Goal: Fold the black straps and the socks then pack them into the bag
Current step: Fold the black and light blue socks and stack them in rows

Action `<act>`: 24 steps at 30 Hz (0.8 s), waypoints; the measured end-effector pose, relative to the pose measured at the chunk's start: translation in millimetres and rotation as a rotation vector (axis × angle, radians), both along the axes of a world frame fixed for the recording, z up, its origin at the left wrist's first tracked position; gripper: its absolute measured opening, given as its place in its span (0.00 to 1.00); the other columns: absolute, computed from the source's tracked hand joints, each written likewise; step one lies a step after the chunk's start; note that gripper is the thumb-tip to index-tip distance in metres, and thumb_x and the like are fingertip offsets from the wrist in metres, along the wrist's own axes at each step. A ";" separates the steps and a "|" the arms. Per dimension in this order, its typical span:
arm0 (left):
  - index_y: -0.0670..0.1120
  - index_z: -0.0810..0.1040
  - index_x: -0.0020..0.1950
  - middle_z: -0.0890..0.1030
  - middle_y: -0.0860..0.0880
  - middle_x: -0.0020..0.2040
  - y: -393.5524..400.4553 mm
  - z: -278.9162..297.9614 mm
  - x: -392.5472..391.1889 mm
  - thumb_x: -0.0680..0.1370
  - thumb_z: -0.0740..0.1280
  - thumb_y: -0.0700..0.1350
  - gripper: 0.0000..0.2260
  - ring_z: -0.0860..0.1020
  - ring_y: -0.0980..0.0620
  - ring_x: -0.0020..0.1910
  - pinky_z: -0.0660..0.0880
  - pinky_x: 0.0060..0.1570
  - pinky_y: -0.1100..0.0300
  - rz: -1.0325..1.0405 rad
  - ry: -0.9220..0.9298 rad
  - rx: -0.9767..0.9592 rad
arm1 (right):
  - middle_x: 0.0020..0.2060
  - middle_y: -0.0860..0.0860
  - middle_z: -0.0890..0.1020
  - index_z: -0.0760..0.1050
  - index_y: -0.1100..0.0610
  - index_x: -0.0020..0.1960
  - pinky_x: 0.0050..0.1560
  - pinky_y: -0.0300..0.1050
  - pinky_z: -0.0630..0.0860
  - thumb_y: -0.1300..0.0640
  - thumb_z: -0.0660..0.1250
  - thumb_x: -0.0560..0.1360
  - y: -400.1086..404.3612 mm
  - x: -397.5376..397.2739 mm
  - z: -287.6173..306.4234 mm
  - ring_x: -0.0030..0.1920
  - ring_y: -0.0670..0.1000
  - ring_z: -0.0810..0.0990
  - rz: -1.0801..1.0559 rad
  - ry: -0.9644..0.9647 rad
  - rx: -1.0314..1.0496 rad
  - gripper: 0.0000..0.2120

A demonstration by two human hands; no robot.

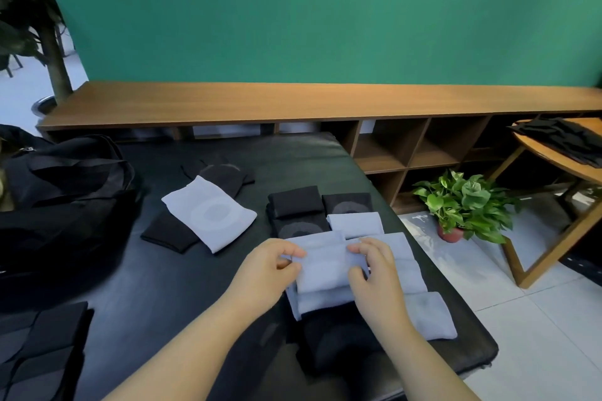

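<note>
A pale grey folded sock (325,265) sits at the centre right of the black padded table (163,277). My left hand (267,273) pinches its left edge and my right hand (374,273) pinches its right edge. It rests on other folded pale socks (430,316). Folded black socks (296,200) lie behind them. An unfolded pale sock (211,212) lies across a black one (169,231) at the table's middle. The black bag (62,192) stands at the left. Black straps (42,342) lie at the near left.
A low wooden shelf unit (325,101) runs along the green wall. A potted plant (462,205) stands on the tiled floor at the right. A round wooden table (560,156) with black fabric stands at the far right. The padded table's right edge is close to my right hand.
</note>
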State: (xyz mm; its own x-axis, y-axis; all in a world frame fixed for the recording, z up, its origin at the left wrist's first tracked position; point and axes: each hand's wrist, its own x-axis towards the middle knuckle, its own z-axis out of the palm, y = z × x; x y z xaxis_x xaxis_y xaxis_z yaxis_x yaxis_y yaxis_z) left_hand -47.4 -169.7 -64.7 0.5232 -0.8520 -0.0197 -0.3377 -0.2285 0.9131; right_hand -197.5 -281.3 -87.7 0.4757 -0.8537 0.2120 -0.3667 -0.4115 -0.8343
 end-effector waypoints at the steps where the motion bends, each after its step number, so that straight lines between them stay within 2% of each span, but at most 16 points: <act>1: 0.53 0.78 0.50 0.77 0.57 0.51 -7.6 0.7 -2.0 0.77 0.65 0.39 0.09 0.78 0.59 0.41 0.72 0.39 0.71 -0.034 -0.013 0.002 | 0.58 0.45 0.68 0.73 0.51 0.50 0.47 0.21 0.64 0.70 0.59 0.74 -5.3 -2.9 0.8 0.57 0.34 0.68 -0.023 -0.008 -0.016 0.15; 3: 0.53 0.77 0.54 0.73 0.60 0.57 -23.9 1.1 -8.8 0.77 0.65 0.40 0.10 0.76 0.62 0.52 0.71 0.48 0.73 -0.122 -0.052 0.003 | 0.58 0.46 0.67 0.74 0.53 0.49 0.45 0.21 0.64 0.71 0.60 0.74 -17.0 -10.2 2.0 0.54 0.27 0.67 -0.089 -0.038 -0.033 0.14; 4: 0.53 0.76 0.57 0.71 0.62 0.59 -32.2 1.2 -13.0 0.77 0.65 0.41 0.11 0.74 0.63 0.56 0.69 0.51 0.76 -0.167 -0.094 0.005 | 0.58 0.46 0.67 0.75 0.53 0.49 0.46 0.22 0.64 0.71 0.60 0.75 -23.9 -14.1 2.3 0.54 0.27 0.67 -0.127 -0.057 -0.038 0.14; 7: 0.50 0.71 0.67 0.65 0.61 0.65 -58.0 3.0 -26.5 0.79 0.63 0.44 0.16 0.68 0.62 0.63 0.62 0.55 0.78 -0.287 -0.229 0.040 | 0.58 0.47 0.68 0.76 0.54 0.46 0.50 0.27 0.64 0.70 0.60 0.75 -46.9 -24.7 2.3 0.57 0.40 0.69 -0.213 -0.083 -0.050 0.13; 8: 0.49 0.69 0.69 0.63 0.59 0.68 -66.8 3.0 -30.6 0.79 0.62 0.45 0.18 0.66 0.60 0.66 0.61 0.59 0.75 -0.312 -0.272 0.058 | 0.58 0.47 0.69 0.76 0.54 0.46 0.49 0.26 0.64 0.70 0.61 0.76 -54.7 -27.4 2.7 0.57 0.42 0.69 -0.223 -0.079 -0.051 0.12; 11: 0.48 0.65 0.72 0.58 0.53 0.74 -90.3 0.4 -37.8 0.79 0.61 0.44 0.21 0.59 0.50 0.73 0.53 0.73 0.56 -0.336 -0.370 0.118 | 0.57 0.47 0.69 0.77 0.56 0.47 0.48 0.23 0.63 0.68 0.61 0.77 -76.7 -32.5 2.6 0.56 0.41 0.68 -0.229 -0.072 -0.029 0.11; 12: 0.48 0.64 0.73 0.57 0.52 0.75 -96.0 -1.2 -38.9 0.79 0.60 0.44 0.21 0.56 0.48 0.74 0.48 0.74 0.53 -0.338 -0.400 0.141 | 0.57 0.46 0.69 0.78 0.55 0.48 0.50 0.24 0.62 0.68 0.60 0.77 -83.3 -33.6 1.6 0.57 0.41 0.68 -0.226 -0.077 -0.013 0.11; 14: 0.48 0.62 0.74 0.54 0.51 0.77 -104.1 -5.8 -39.1 0.80 0.59 0.44 0.22 0.53 0.47 0.76 0.41 0.74 0.53 -0.353 -0.445 0.175 | 0.56 0.46 0.70 0.78 0.55 0.49 0.55 0.30 0.63 0.68 0.60 0.77 -94.9 -34.0 -1.1 0.58 0.42 0.69 -0.221 -0.074 0.028 0.12; 15: 0.48 0.61 0.75 0.52 0.50 0.77 -106.7 -8.4 -38.8 0.80 0.59 0.45 0.22 0.53 0.48 0.76 0.40 0.73 0.55 -0.362 -0.457 0.185 | 0.56 0.46 0.70 0.77 0.54 0.49 0.56 0.32 0.63 0.69 0.59 0.77 -99.6 -33.7 -2.5 0.58 0.43 0.69 -0.216 -0.065 0.052 0.13; 18: 0.48 0.58 0.76 0.49 0.49 0.78 -112.1 -14.5 -36.9 0.81 0.58 0.45 0.23 0.54 0.51 0.75 0.38 0.72 0.57 -0.394 -0.496 0.222 | 0.56 0.46 0.71 0.77 0.55 0.50 0.53 0.27 0.63 0.70 0.58 0.76 -111.4 -30.9 -6.5 0.57 0.43 0.69 -0.188 -0.039 0.094 0.14; 22: 0.47 0.56 0.76 0.46 0.47 0.78 -114.8 -18.3 -35.3 0.80 0.58 0.44 0.25 0.54 0.53 0.75 0.36 0.73 0.54 -0.437 -0.561 0.280 | 0.57 0.49 0.73 0.78 0.56 0.51 0.57 0.36 0.65 0.70 0.58 0.76 -120.8 -24.8 -15.3 0.58 0.47 0.71 -0.186 0.050 0.099 0.14; 24: 0.46 0.56 0.76 0.46 0.46 0.78 -114.0 -20.3 -35.7 0.80 0.57 0.43 0.24 0.54 0.54 0.75 0.35 0.73 0.53 -0.445 -0.619 0.299 | 0.57 0.50 0.73 0.78 0.58 0.53 0.55 0.35 0.64 0.70 0.58 0.76 -121.4 -23.6 -19.4 0.56 0.46 0.71 -0.179 0.109 0.100 0.14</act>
